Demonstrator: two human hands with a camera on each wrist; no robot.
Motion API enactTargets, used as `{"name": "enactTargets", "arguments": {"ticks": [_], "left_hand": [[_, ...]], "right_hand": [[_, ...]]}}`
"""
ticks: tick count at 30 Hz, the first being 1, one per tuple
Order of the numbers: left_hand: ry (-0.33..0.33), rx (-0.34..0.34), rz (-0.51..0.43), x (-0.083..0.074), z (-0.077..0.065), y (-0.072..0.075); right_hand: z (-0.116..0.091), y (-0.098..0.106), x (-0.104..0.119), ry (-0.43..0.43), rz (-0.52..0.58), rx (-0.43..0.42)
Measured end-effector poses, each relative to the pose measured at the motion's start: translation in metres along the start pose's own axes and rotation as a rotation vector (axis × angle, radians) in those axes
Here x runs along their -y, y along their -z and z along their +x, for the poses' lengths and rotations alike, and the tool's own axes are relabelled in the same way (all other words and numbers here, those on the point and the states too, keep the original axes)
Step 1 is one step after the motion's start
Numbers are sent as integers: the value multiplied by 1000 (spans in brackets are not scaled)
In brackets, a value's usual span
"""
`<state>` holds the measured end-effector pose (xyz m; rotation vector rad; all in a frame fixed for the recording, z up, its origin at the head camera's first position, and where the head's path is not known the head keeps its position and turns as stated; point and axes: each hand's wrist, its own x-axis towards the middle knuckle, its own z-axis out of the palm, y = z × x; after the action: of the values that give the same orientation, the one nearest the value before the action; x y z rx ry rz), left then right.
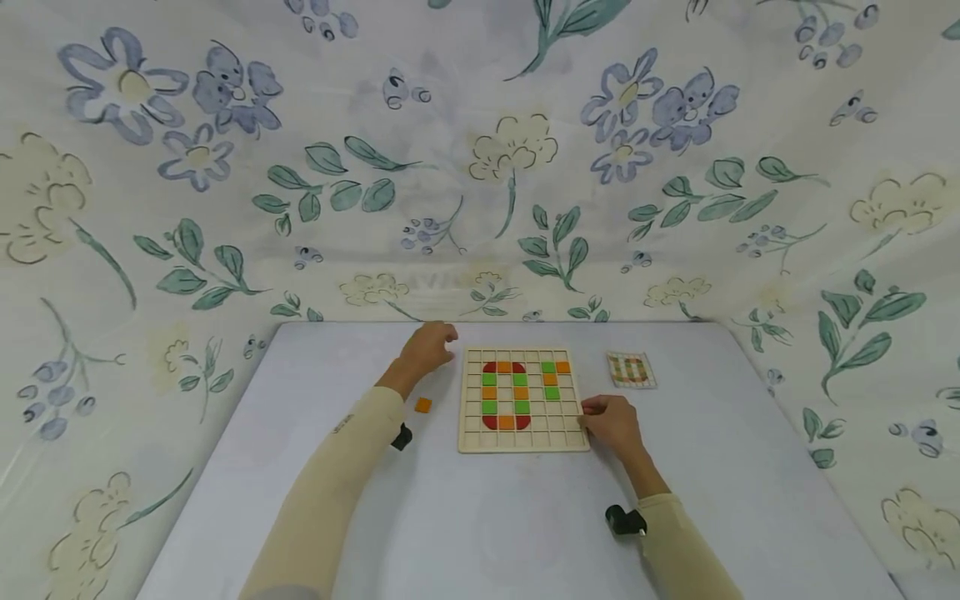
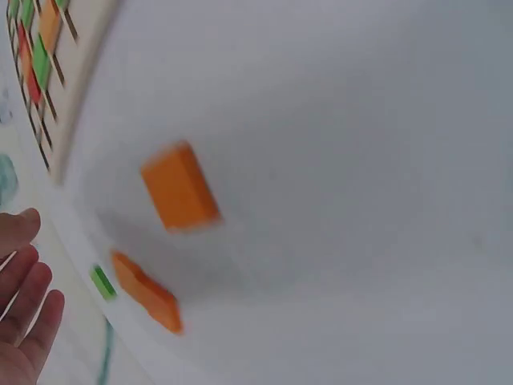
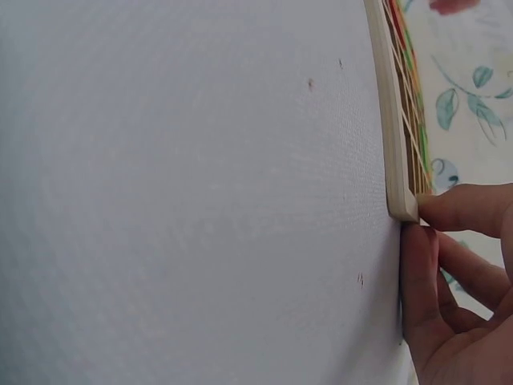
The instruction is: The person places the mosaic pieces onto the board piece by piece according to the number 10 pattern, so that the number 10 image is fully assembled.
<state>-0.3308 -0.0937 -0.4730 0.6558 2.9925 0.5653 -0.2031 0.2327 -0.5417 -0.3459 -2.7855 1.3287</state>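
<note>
A square wooden grid board (image 1: 498,442) lies on the table, with red, orange and green tiles forming a closed ring and a smaller group at its right. My right hand (image 1: 611,423) holds the board's right edge; in the right wrist view the thumb (image 3: 465,207) is at the corner, with fingers against the side. Left of the board, my left hand (image 1: 427,348) hovers with loosely bent fingers and nothing visible in them. Loose by it are an orange square tile (image 2: 180,188), a second orange piece (image 2: 147,290) and a green tile (image 2: 103,282).
A small pattern card (image 1: 632,370) with a printed coloured design lies right of the board. The white table (image 1: 480,525) ends at a flowered cloth (image 1: 450,208) behind and at the sides. Dark wrist cameras (image 1: 625,521) sit on both forearms.
</note>
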Motion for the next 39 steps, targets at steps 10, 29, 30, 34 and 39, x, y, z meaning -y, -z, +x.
{"name": "enactTargets", "arguments": {"ticks": [10,29,30,34,39], "left_hand": [[169,137,-3,44,-21,4],[184,37,-142,55,-23,-11],[192,39,-144,55,-23,-11],[198,43,-149,54,-23,-13],[128,-6,-171,38,-20,-17]], "right_hand": [[0,4,-6,0,-3,3],[2,3,1,7,15,-1],[1,3,1,7,13,0],[2,2,1,3,6,2],[1,1,0,3,12,5]]}}
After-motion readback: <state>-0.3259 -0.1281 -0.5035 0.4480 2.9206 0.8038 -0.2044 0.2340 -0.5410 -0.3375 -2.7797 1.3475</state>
